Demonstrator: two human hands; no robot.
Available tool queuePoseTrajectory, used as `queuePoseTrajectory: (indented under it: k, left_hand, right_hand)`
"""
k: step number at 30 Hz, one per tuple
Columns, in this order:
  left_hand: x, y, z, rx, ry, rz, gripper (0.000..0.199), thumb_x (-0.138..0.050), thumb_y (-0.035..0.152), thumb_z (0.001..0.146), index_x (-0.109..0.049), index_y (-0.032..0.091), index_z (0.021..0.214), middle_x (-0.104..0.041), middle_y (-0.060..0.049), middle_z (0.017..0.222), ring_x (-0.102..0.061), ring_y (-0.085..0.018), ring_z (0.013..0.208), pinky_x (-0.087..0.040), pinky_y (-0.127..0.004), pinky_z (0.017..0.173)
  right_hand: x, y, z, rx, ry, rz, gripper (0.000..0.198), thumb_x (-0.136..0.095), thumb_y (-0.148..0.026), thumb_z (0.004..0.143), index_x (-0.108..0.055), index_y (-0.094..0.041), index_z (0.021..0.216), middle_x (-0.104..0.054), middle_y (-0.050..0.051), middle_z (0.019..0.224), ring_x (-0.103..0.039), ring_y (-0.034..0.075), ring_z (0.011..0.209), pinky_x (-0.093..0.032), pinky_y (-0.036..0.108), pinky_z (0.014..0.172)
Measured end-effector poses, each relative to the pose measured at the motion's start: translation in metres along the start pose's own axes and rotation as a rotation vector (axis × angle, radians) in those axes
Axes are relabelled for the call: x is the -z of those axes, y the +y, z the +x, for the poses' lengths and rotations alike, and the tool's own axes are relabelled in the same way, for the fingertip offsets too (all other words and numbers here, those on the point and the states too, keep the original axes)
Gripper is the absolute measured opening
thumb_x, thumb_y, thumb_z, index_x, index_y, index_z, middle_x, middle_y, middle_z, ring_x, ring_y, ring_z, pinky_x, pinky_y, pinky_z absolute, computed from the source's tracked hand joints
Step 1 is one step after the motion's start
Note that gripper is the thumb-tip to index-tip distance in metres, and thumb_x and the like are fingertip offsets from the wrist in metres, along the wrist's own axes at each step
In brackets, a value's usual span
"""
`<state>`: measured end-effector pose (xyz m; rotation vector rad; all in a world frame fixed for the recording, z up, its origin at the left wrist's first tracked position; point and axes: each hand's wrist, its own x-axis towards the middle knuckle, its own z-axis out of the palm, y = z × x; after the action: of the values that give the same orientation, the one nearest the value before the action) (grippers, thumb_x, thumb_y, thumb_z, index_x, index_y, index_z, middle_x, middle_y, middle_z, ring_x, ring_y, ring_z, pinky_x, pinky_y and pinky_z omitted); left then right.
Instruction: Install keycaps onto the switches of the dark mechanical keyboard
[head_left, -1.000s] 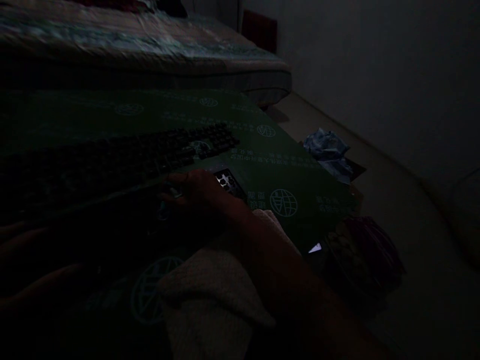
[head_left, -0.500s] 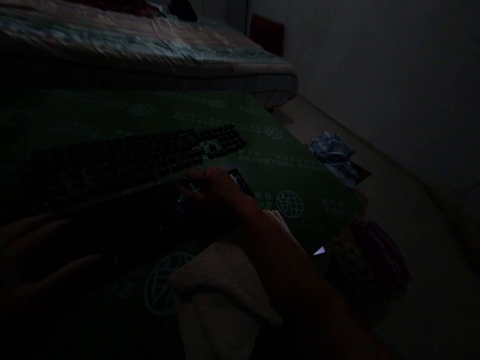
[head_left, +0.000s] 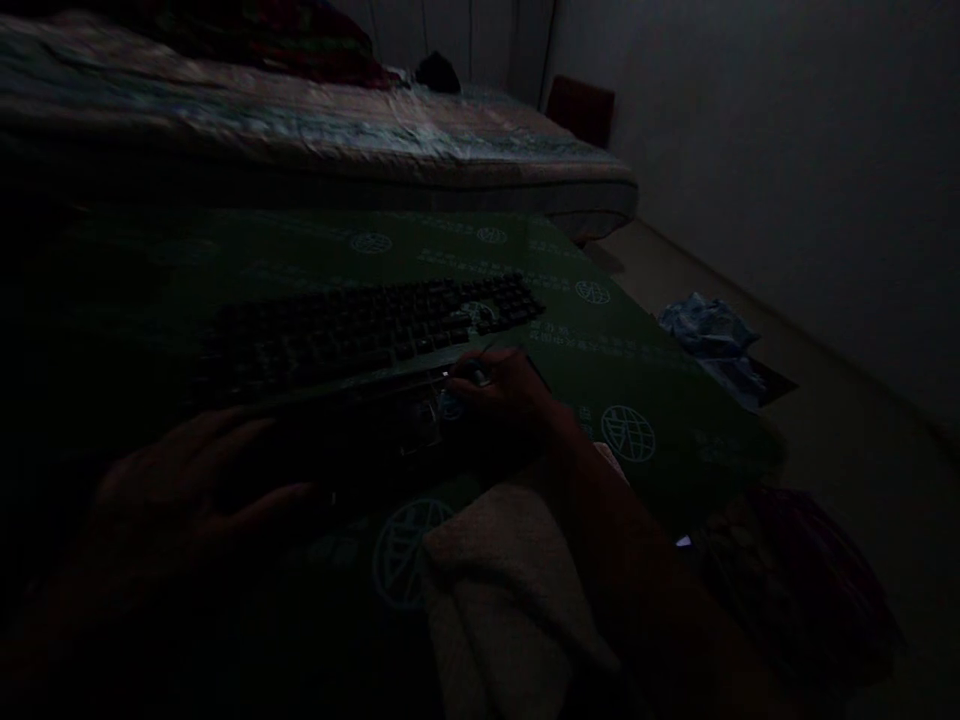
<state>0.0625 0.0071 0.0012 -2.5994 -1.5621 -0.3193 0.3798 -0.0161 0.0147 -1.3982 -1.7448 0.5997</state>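
The scene is very dark. A long black board (head_left: 360, 440), which looks like a keyboard body, lies across the green table. My left hand (head_left: 180, 490) grips its left end, fingers along the far side and thumb along the near side. Over the board's right end, my right hand (head_left: 502, 385) is closed in a pinch around a small, slim thing with a pale glint; its kind is too dark to make out. Just beyond the board, black keycaps (head_left: 352, 325) are laid out in keyboard rows. A beige cloth (head_left: 510, 570) lies crumpled under my right forearm.
The green tabletop (head_left: 630, 370) carries white globe prints. A bed (head_left: 450, 150) with a striped cover stands behind it. On the floor at right lie a blue-white crumpled bag (head_left: 709, 330) and a dark purple bundle (head_left: 817, 570). A pale wall closes off the right.
The view has swung left and up, so everything sits further right and lower. My left hand shows more fully. My right hand stays at the board's right end, still pinched.
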Motion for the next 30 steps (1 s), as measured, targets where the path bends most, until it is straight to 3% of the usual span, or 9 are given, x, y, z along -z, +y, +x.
queuePoseTrajectory:
  k: [5, 8, 13, 18, 24, 30]
  left_hand:
    - [0.008, 0.006, -0.005, 0.002, -0.052, 0.017, 0.059, -0.040, 0.059, 0.081, -0.047, 0.015, 0.121, -0.046, -0.018, 0.137, -0.043, -0.035, 0.126, -0.035, -0.053, 0.101]
    - [0.010, 0.007, -0.008, 0.007, -0.047, -0.001, 0.060, -0.044, 0.058, 0.081, -0.048, 0.014, 0.123, -0.046, -0.019, 0.138, -0.042, -0.035, 0.128, -0.033, -0.053, 0.103]
    - [0.005, 0.005, -0.011, 0.009, -0.017, -0.055, 0.066, -0.047, 0.064, 0.076, -0.051, 0.018, 0.123, -0.048, -0.018, 0.137, -0.044, -0.037, 0.126, -0.034, -0.056, 0.101]
    - [0.000, 0.003, -0.012, 0.023, 0.021, -0.106, 0.071, -0.047, 0.071, 0.071, -0.054, 0.022, 0.122, -0.050, -0.016, 0.136, -0.045, -0.038, 0.126, -0.034, -0.058, 0.101]
    - [0.002, 0.004, -0.013, 0.026, 0.027, -0.117, 0.069, -0.050, 0.070, 0.070, -0.055, 0.023, 0.121, -0.050, -0.014, 0.136, -0.045, -0.038, 0.125, -0.035, -0.058, 0.101]
    - [0.000, 0.003, -0.014, 0.025, 0.035, -0.111, 0.069, -0.050, 0.069, 0.071, -0.055, 0.023, 0.122, -0.051, -0.014, 0.136, -0.045, -0.037, 0.126, -0.035, -0.057, 0.102]
  right_hand:
    - [-0.004, -0.007, -0.006, -0.041, 0.039, 0.136, 0.018, -0.064, -0.031, 0.076, -0.071, -0.016, 0.081, -0.070, 0.002, 0.076, -0.061, 0.013, 0.068, -0.044, 0.023, 0.064]
    - [-0.004, -0.005, -0.009, -0.037, 0.025, 0.098, 0.018, -0.064, -0.033, 0.074, -0.071, -0.017, 0.079, -0.071, 0.003, 0.077, -0.062, 0.014, 0.070, -0.045, 0.024, 0.065]
    - [0.001, 0.004, -0.009, -0.142, 0.123, 0.037, 0.022, -0.063, -0.038, 0.073, -0.071, -0.018, 0.078, -0.069, 0.002, 0.068, -0.059, 0.014, 0.059, -0.044, 0.025, 0.056]
    - [0.000, -0.001, -0.011, -0.060, 0.047, 0.023, 0.019, -0.063, -0.035, 0.074, -0.071, -0.018, 0.077, -0.072, 0.004, 0.075, -0.064, 0.017, 0.068, -0.048, 0.027, 0.064]
    - [0.002, -0.002, -0.012, -0.088, 0.118, -0.003, 0.016, -0.063, -0.034, 0.072, -0.071, -0.020, 0.075, -0.072, 0.004, 0.074, -0.064, 0.017, 0.067, -0.049, 0.028, 0.064]
    - [0.003, -0.002, -0.012, -0.072, 0.067, 0.046, 0.016, -0.063, -0.034, 0.072, -0.071, -0.020, 0.074, -0.071, 0.003, 0.070, -0.062, 0.016, 0.062, -0.048, 0.026, 0.058]
